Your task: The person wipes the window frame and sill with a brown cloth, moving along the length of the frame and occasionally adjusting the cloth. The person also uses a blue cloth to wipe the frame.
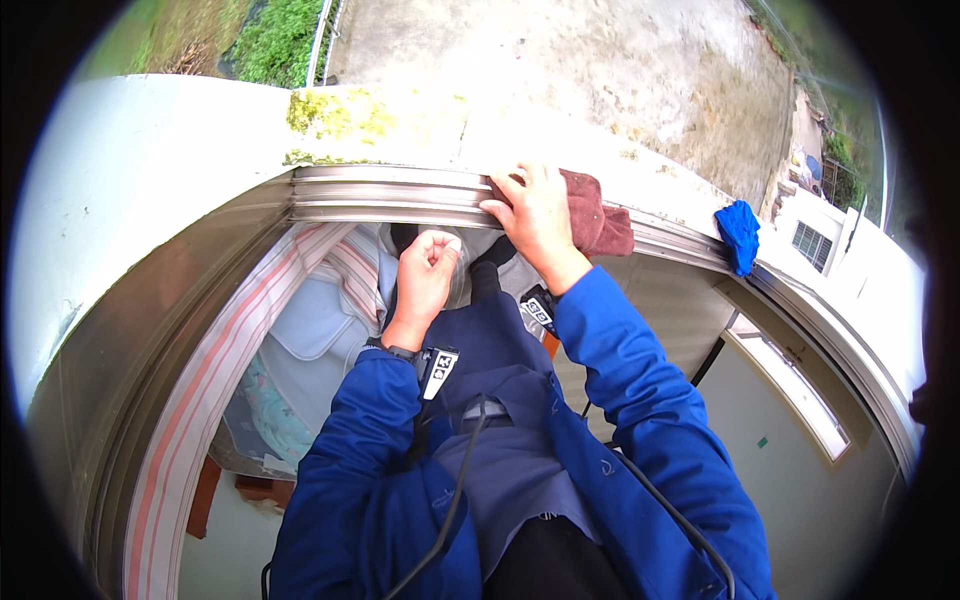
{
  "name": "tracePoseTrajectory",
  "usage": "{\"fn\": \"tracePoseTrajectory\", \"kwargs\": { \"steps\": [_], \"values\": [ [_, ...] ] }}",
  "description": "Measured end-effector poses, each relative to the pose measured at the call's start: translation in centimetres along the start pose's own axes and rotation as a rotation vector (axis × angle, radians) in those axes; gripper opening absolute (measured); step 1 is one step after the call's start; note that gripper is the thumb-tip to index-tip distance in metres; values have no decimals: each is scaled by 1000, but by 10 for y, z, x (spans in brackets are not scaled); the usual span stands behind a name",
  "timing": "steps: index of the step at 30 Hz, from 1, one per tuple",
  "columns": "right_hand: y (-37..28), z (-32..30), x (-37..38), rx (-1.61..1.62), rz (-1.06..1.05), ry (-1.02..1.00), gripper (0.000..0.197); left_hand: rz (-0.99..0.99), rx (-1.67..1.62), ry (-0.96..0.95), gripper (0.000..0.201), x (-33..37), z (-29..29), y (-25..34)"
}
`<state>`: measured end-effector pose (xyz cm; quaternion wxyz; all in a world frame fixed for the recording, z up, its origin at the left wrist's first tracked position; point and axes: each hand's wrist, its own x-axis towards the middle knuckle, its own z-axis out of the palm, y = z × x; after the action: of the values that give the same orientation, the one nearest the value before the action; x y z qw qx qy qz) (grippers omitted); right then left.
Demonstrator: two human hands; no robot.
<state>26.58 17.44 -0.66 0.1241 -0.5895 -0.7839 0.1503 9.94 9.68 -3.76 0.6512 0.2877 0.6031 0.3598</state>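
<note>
My right hand (541, 222) lies over a maroon cloth (597, 215) on the metal window track (390, 196), its fingers bent around the folded fabric. Part of the cloth sticks out to the right of the hand and hangs over the track's inner edge. Just inside the track, my left hand (424, 282) is curled into a loose fist with no object showing in it. Farther right, a blue cloth (738, 237) is draped over the same track.
A white ledge (200, 125) with yellow-green moss runs outside the track, above a concrete yard (560, 60) far below. Striped curtain (215, 385) hangs at the left, beside pale blue bedding (310, 325). Dark cables (455, 490) run down my front.
</note>
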Motion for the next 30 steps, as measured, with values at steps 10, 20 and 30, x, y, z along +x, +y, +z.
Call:
{"fn": "tracePoseTrajectory", "kwargs": {
  "steps": [10,20,30],
  "values": [
    [8,23,11,123,-1,76,14,-7,3,18,7,0,-9,3],
    [-3,39,22,8,-39,92,11,-25,0,19,7,1,-15,0],
    [-66,69,64,141,-263,116,14,-27,-24,66,6,-7,-16,9]
  ]
}}
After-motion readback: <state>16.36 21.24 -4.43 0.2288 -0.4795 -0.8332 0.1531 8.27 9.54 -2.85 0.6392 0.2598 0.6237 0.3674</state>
